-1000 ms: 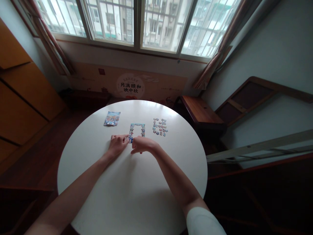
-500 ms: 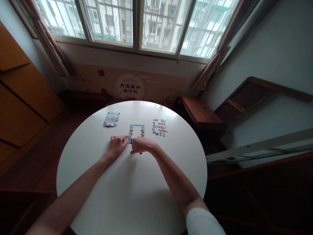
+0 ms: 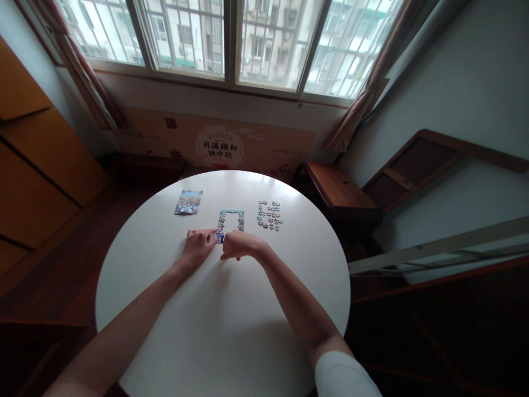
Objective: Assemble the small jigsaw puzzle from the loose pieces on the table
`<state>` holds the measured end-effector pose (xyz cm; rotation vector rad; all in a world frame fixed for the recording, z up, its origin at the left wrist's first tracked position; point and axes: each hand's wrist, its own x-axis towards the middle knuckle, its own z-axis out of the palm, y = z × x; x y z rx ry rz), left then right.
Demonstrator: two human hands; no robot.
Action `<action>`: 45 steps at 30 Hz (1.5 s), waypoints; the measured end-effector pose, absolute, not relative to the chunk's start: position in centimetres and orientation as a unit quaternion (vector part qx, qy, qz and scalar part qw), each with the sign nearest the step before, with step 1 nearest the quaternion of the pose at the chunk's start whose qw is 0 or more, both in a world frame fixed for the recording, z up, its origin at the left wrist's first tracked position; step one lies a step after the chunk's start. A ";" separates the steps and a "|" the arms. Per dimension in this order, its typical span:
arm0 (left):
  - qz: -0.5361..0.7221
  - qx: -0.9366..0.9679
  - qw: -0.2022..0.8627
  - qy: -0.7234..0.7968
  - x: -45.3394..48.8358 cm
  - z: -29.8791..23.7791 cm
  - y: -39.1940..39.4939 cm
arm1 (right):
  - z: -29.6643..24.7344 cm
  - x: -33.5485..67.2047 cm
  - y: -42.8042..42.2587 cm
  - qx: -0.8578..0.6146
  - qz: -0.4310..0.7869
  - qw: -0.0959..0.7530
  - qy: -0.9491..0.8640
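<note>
A partly joined jigsaw puzzle point(image 3: 222, 220) lies flat on the white round table, its border pieces forming a rectangle around a bare middle. At its lower left edge, my left hand point(image 3: 200, 241) rests on the table with fingers curled and fingertips against the border. My right hand point(image 3: 239, 244) is closed over the lower right corner and covers that part; what its fingers hold, if anything, is hidden. To the right, several loose puzzle pieces point(image 3: 273, 215) are spread out in rough rows.
A small colourful printed packet point(image 3: 189, 202) lies at the back left of the round table point(image 3: 264, 309). Beyond the table's right edge stands a wooden bench or chair point(image 3: 339, 184). A printed cardboard panel point(image 3: 268, 140) stands below the barred window.
</note>
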<state>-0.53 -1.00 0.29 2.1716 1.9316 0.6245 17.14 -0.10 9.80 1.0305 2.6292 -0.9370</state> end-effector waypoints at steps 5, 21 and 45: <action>0.210 0.731 0.081 0.645 -0.5 0.3 -1.1 | 10.1 17.6 0.3 0.354 -0.311 0.092 0.877; 0.207 0.729 0.079 0.648 -0.6 0.2 -1.1 | 8.9 28.1 6.2 0.643 -0.171 0.006 0.746; 0.213 0.726 0.084 0.649 -0.6 0.0 -1.0 | 5.6 27.7 7.7 0.659 -0.184 0.026 0.729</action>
